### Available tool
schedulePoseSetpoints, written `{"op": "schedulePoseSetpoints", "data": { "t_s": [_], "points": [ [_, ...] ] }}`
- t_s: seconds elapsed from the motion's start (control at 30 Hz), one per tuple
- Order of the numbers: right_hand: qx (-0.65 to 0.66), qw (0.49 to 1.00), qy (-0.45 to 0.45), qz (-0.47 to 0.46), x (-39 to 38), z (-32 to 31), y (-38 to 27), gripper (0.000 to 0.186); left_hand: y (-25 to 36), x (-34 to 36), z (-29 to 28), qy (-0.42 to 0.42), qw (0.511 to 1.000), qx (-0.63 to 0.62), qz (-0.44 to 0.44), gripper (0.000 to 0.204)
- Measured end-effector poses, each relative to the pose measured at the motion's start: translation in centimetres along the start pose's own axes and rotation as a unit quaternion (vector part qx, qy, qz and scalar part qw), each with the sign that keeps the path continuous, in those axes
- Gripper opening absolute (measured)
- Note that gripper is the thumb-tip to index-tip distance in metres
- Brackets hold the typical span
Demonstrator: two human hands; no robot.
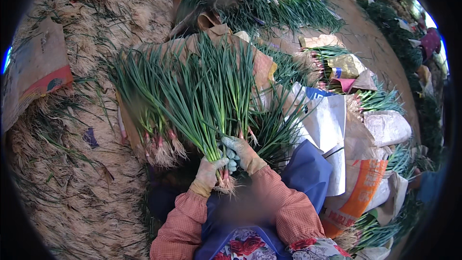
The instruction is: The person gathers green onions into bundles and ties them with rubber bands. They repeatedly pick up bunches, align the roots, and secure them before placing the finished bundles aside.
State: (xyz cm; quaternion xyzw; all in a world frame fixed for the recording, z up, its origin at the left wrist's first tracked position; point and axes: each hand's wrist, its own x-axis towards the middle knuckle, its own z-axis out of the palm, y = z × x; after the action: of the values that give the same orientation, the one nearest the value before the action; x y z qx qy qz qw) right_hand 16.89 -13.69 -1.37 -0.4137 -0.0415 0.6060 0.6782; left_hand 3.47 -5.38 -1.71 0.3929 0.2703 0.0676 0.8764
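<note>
My left hand (207, 174), in a pale work glove, is closed around the lower stalks of a bunch of spring onions (208, 137). The reddish bulbs and stringy white roots hang below my fingers, while the long green leaves lean away and to the left. Against the right side of those stalks, my right hand (239, 155) has its gloved fingers curled; the fingertips are partly hidden. Just left of the held bunch lies another group of spring onions (161, 147), roots toward me. More upright green leaves (238, 82) stand beyond my right hand, on brown sacking (264, 65).
Cut roots and leaf scraps (86, 173) cover the ground at left, with a sack (41, 70) on them. White sheeting (327, 130), an orange-and-white sack (358, 188) and wrapped onion bundles (337, 65) lie at right. A large onion pile (255, 2) stands at the back.
</note>
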Motion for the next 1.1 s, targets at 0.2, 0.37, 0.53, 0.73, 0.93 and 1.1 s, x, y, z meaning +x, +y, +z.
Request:
{"op": "schedulePoseSetpoints", "data": {
  "t_s": [0.2, 0.37, 0.53, 0.73, 0.93, 1.1],
  "points": [
    [0.181, 0.934, 0.092, -0.295, -1.2, 0.5, -1.0, 0.025, 1.0, 0.7, 2.1, 0.121, 0.974, -0.040, 0.188, 0.006],
    [-0.221, 0.942, 0.235, -0.092, 1.2, -5.5, -2.2, 0.039, 1.8, 1.7, 2.8, 0.038, 0.977, -0.111, 0.176, 0.024],
    [-0.601, 0.737, 0.230, -0.209, -0.3, -2.8, 0.8, 0.031, 1.8, 2.4, 1.2, 0.072, 0.991, 0.017, 0.114, 0.015],
    [-0.397, 0.915, 0.066, 0.020, -3.3, -1.6, -2.2, 0.046, 2.3, 2.8, 0.7, 0.091, 0.992, 0.090, 0.014, 0.018],
    [-0.356, 0.898, 0.205, -0.156, 2.7, 0.0, 0.6, 0.040, 0.1, 2.1, 2.1, 0.155, 0.985, 0.041, 0.064, 0.015],
    [0.198, 0.923, 0.065, -0.325, 1.6, -1.2, 0.8, 0.029, -0.3, 2.2, 0.4, 0.126, 0.978, -0.101, 0.133, 0.015]
  ]
}}
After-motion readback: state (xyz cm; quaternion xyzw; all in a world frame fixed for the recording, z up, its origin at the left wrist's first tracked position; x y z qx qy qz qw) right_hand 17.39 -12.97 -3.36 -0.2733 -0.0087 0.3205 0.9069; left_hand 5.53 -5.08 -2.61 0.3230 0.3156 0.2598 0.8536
